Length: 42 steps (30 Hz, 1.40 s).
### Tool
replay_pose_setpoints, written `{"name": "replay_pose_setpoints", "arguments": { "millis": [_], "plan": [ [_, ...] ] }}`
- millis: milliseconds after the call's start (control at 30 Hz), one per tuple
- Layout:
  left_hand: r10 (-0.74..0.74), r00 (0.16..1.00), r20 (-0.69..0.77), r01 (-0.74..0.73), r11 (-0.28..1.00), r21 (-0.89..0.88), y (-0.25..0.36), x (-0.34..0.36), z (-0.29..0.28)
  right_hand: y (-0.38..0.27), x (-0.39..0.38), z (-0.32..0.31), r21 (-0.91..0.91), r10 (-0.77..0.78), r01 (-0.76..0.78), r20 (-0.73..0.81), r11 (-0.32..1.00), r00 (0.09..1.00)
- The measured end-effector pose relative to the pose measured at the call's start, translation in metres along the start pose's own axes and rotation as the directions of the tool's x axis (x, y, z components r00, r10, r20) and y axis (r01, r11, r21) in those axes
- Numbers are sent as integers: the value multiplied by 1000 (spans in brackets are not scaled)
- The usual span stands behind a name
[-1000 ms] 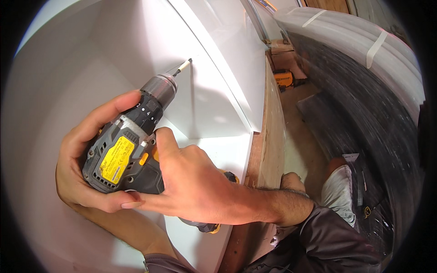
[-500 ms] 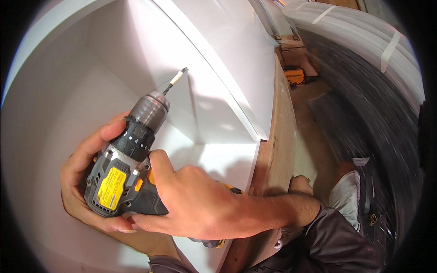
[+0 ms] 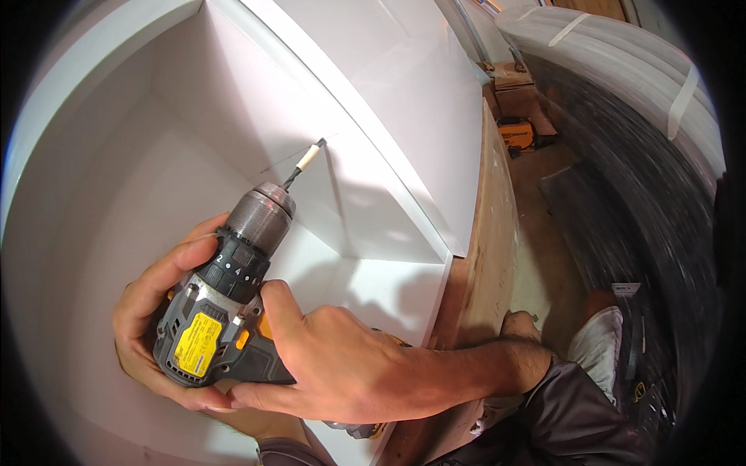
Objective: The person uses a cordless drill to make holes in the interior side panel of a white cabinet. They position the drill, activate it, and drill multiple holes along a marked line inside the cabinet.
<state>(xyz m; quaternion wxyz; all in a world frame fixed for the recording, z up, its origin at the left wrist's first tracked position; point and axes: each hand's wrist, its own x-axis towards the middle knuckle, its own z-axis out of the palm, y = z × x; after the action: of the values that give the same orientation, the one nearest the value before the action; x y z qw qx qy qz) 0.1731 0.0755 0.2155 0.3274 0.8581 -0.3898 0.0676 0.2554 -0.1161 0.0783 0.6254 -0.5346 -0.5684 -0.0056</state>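
Note:
A cordless drill (image 3: 252,221), black and grey with a yellow label, slants up and to the right inside a white cabinet (image 3: 85,241). My right hand (image 3: 342,361) wraps its handle, index finger along the front by the trigger. My left hand (image 3: 138,314) cups the motor housing from the left and beneath. From the chuck sticks a dark drill bit (image 3: 291,179) with a pale sleeve or tape wrap (image 3: 308,158) round it. The bit's tip meets, or nearly meets, the inner side panel (image 3: 241,101) at a thin drawn line; whether it touches I cannot tell.
Beside the cabinet runs a wooden board edge (image 3: 497,210). Farther right lie a yellow-and-black tool (image 3: 516,133) on the floor and a long stack wrapped in dark and clear plastic film (image 3: 622,155). A foot shows near my right forearm.
The whole scene has shifted slightly right and down in the picture. Both hands keep their hold on the drill, and its bit still points at nearly the same spot on the panel.

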Motion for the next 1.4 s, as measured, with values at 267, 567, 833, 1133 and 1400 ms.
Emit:
{"name": "replay_pose_setpoints", "arguments": {
  "millis": [267, 567, 833, 1133, 1400],
  "plan": [
    [5, 1000, -24, -6, 1000, -24, -8, 1, 2, 2, 1, 0, 28, 8, -8, 3, 1000, 1000],
    [-3, 998, -57, 1, 999, -39, -8, -4, 1, 5, 2, 4, -8, -15, 14, -10, 1000, 1000],
    [2, 996, -92, -8, 998, -62, -5, -10, 0, 0, 4, 3, 33, 14, -16, 46, 999, 999],
    [-542, 731, -413, 583, 812, -35, 48, -1, -1, -3, -8, 21, -87, -21, 43, 237, 995, 971],
    [-657, 730, -192, 643, 754, -133, 40, -5, 3, 4, -9, 35, -93, 53, -41, 136, 995, 989]
  ]
}}
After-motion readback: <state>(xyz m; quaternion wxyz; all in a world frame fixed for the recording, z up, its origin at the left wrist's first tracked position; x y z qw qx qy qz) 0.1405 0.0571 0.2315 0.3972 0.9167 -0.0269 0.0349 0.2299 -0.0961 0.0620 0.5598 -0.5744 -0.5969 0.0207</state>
